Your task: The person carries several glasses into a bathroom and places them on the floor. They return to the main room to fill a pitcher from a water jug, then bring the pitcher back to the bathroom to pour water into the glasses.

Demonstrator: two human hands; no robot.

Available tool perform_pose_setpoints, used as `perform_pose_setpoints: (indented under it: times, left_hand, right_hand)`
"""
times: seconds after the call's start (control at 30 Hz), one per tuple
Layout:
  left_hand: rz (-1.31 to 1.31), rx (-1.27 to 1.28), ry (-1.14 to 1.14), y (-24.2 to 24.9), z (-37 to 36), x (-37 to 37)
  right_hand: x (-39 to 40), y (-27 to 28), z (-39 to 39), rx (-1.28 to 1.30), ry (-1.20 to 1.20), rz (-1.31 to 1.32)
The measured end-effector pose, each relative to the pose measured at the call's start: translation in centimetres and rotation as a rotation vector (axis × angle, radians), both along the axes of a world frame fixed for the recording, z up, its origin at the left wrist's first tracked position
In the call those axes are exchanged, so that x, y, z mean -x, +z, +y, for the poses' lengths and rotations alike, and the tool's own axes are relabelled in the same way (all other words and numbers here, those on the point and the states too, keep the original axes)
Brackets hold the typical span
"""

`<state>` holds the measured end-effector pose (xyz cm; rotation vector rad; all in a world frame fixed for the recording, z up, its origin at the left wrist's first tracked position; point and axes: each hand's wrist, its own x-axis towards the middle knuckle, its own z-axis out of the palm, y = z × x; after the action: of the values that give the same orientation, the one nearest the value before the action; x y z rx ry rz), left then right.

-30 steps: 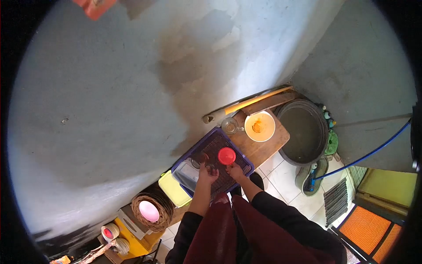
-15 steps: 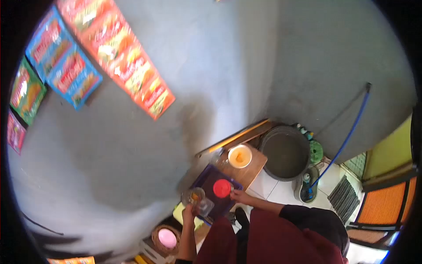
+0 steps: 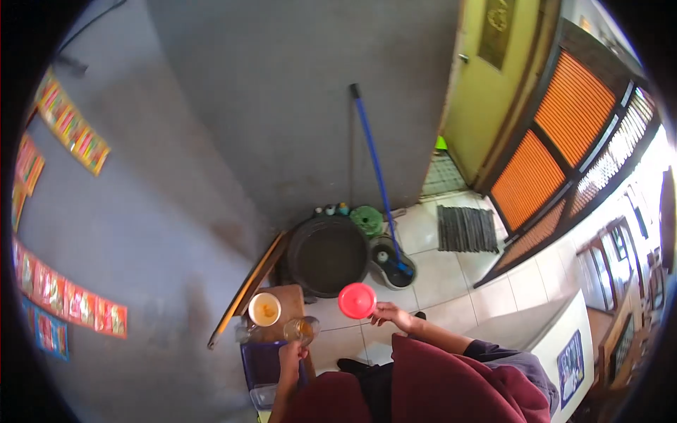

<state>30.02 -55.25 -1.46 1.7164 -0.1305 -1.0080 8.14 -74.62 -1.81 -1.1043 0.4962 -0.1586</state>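
Observation:
My left hand [image 3: 290, 352] is closed around a clear glass mug [image 3: 303, 328] with something orange-yellow inside, held above the small wooden table. Off to the right, over the tiled floor, my right hand [image 3: 388, 314] grips the edge of a round red lid [image 3: 357, 301], seen from above. A white bowl [image 3: 265, 309] with orange contents stands on the wooden tabletop [image 3: 289, 292] just beyond the mug. Nearer to me lies a dark purple tray [image 3: 255, 359], with a clear plastic container [image 3: 262, 396] at its near end.
A large black tub [image 3: 329, 256] stands beyond the table, beside a grey basin [image 3: 396, 271] with a blue pole [image 3: 374, 144] in it. A dark mat [image 3: 467, 228] lies before the yellow-green door [image 3: 488, 99]. An orange slatted screen [image 3: 543, 155] stands right.
The view has swung right, bringing the door and screen into sight. My right hand has carried the red lid from over the tray to over the floor; the left still holds the mug.

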Motion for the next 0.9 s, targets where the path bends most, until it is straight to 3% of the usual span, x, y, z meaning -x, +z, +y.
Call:
perform_pose_setpoints:
  times: [0.2,0.4,0.57,0.7,0.9]
  left_hand:
    - [-0.107,0.005,-0.385,1.4,-14.2,8.0]
    - [0.289,0.085,-0.394,2.3,-26.1,20.4]
    - [0.237,0.054,-0.629,1.3,-33.7,26.2]
    - [0.224,0.008,-0.63,4.3,-37.5,29.1]
    - [0.304,-0.028,-0.622,1.4,-45.3,29.4]
  right_hand:
    - [12.6,2.0,-6.4,0.165,-0.471,0.083]
    - [24.7,3.0,-13.4,0.263,-0.688,0.207]
    - [31.0,4.1,-18.5,0.133,-0.856,0.263]
    - [33.4,4.4,-21.9,-0.02,-0.925,0.216]
    - [34.5,2.2,-28.9,-0.187,-1.008,0.199]
